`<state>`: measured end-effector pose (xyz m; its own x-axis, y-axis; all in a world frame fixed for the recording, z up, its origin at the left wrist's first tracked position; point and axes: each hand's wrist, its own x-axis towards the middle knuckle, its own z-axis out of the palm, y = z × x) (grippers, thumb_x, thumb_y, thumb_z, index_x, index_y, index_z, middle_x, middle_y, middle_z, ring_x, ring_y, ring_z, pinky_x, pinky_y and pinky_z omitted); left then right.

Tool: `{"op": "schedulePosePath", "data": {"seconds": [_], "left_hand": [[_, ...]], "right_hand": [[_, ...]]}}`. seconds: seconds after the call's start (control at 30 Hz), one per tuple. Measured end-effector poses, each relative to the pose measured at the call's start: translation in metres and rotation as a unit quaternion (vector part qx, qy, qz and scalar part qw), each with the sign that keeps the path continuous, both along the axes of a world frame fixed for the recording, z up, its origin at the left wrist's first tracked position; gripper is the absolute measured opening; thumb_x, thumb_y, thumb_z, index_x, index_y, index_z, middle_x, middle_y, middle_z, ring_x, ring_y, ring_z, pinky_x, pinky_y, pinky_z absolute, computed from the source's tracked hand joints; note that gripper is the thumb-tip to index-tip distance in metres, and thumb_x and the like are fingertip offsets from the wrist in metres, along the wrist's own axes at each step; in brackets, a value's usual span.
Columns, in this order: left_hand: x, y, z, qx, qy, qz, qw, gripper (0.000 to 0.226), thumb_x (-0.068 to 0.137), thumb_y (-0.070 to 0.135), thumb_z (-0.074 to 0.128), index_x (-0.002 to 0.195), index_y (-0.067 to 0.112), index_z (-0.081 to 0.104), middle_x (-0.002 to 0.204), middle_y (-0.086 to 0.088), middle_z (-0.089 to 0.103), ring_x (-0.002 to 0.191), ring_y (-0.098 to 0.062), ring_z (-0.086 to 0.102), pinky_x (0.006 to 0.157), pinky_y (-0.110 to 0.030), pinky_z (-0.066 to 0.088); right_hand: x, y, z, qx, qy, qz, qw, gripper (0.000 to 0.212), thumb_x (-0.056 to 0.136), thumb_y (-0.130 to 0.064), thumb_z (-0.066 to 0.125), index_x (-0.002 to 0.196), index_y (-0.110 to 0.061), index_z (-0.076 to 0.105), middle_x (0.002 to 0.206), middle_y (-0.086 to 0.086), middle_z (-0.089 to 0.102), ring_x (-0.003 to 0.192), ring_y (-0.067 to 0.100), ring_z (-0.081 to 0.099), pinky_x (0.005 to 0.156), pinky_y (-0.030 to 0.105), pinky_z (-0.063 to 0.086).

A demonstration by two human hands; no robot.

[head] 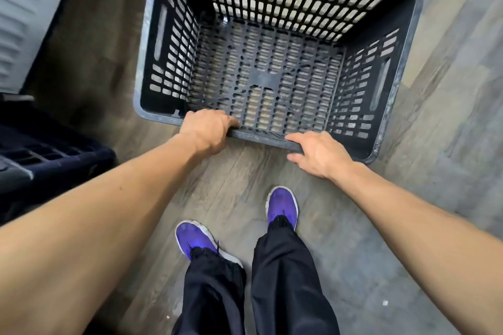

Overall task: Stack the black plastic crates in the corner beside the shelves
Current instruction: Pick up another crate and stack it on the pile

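On the grey wood-look floor [424, 226], directly ahead of the person's purple shoes [281, 205], a black slotted plastic crate [268, 62] is seen open side up, empty, its slats letting the floor show through. Both hands grip its near rim: the left hand [206, 128] curls over the rim toward the near-left corner, fingers inside; the right hand [319, 153] clasps the same edge toward the near-right corner, thumb along the top. A second dark crate [51, 155] lies at the left, apart from the held one. No readable writing or brand shows anywhere.
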<state>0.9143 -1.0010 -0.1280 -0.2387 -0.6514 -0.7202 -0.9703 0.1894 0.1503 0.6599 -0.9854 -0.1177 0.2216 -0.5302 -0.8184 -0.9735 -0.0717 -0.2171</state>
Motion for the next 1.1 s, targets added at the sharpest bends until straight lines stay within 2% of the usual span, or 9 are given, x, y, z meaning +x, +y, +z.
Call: {"op": "schedulePosePath", "data": {"seconds": [0.1,0.23,0.33,0.47,0.53,0.63,0.73,0.97,1.1], "left_hand": [[0.005,-0.005,-0.008,-0.016,-0.007,-0.036,0.999,0.045,0.093,0.027,0.053,0.133,0.047,0.048,0.123,0.004,0.064,0.109,-0.025,0.062,0.085,-0.037,0.05],[0.005,0.004,-0.002,-0.038,-0.017,-0.037,0.998,0.046,0.096,0.027,0.049,0.137,0.048,0.045,0.12,0.001,0.068,0.105,-0.027,0.065,0.084,-0.037,0.052],[0.003,0.006,0.016,-0.051,-0.016,-0.024,0.998,0.042,0.097,0.024,0.048,0.133,0.044,0.052,0.114,-0.003,0.07,0.1,-0.029,0.067,0.082,-0.037,0.053],[-0.004,0.003,0.053,-0.078,-0.022,-0.047,0.996,0.031,0.095,0.02,0.044,0.119,0.033,0.06,0.102,-0.005,0.071,0.092,-0.031,0.067,0.073,-0.036,0.048],[-0.005,0.001,0.075,-0.083,-0.027,-0.057,0.995,0.023,0.096,0.028,0.046,0.114,0.027,0.06,0.101,-0.007,0.071,0.093,-0.032,0.067,0.075,-0.037,0.048],[-0.006,0.0,0.109,-0.081,-0.02,-0.056,0.995,0.027,0.096,0.044,0.049,0.111,0.023,0.058,0.101,-0.007,0.07,0.093,-0.032,0.066,0.074,-0.037,0.047],[-0.008,0.002,0.14,-0.068,-0.008,-0.041,0.997,0.038,0.095,0.055,0.047,0.11,0.021,0.056,0.102,-0.006,0.068,0.094,-0.031,0.065,0.069,-0.035,0.04],[-0.005,0.052,0.2,-0.064,0.016,0.008,0.998,0.039,0.093,0.058,0.048,0.106,0.022,0.055,0.098,-0.003,0.07,0.091,-0.027,0.066,0.073,-0.037,0.047],[-0.005,0.073,0.248,-0.073,0.008,0.03,0.997,0.042,0.093,0.06,0.046,0.112,0.022,0.054,0.099,-0.003,0.07,0.094,-0.029,0.065,0.075,-0.037,0.046]], "right_hand": [[0.0,-0.001,-0.007,-0.012,-0.004,0.001,1.0,0.043,0.094,-0.048,0.05,0.135,-0.041,0.043,0.13,0.001,0.058,0.117,0.033,0.046,0.095,0.044,0.045],[0.002,0.007,0.002,-0.045,0.005,0.026,0.999,0.045,0.097,-0.028,0.045,0.142,-0.033,0.04,0.13,0.003,0.06,0.118,0.034,0.047,0.093,0.042,0.043],[0.0,0.006,0.02,-0.062,0.01,0.025,0.998,0.045,0.096,-0.024,0.045,0.141,-0.034,0.043,0.128,0.003,0.062,0.12,0.031,0.049,0.094,0.04,0.043],[-0.008,-0.007,0.059,-0.073,0.008,0.02,0.997,0.027,0.095,-0.031,0.047,0.119,-0.038,0.058,0.113,0.001,0.067,0.107,0.029,0.058,0.083,0.038,0.044],[-0.01,-0.02,0.081,-0.062,0.018,0.044,0.997,0.019,0.093,-0.037,0.053,0.109,-0.036,0.062,0.106,0.001,0.068,0.103,0.029,0.059,0.082,0.037,0.046],[-0.01,-0.04,0.114,-0.048,0.034,0.086,0.995,0.024,0.087,-0.048,0.062,0.104,-0.031,0.066,0.1,0.002,0.067,0.102,0.027,0.061,0.078,0.034,0.045],[-0.01,-0.05,0.138,-0.072,0.046,0.123,0.989,0.028,0.088,-0.048,0.061,0.103,-0.025,0.067,0.099,0.005,0.067,0.1,0.029,0.061,0.074,0.034,0.043],[-0.01,-0.029,0.205,-0.112,0.033,0.208,0.971,0.022,0.089,-0.041,0.053,0.094,-0.023,0.064,0.093,0.002,0.067,0.088,0.026,0.062,0.076,0.034,0.046],[-0.006,-0.021,0.252,-0.107,0.027,0.221,0.969,0.032,0.087,-0.054,0.053,0.092,-0.024,0.065,0.09,0.0,0.068,0.086,0.024,0.063,0.078,0.034,0.05]]}}
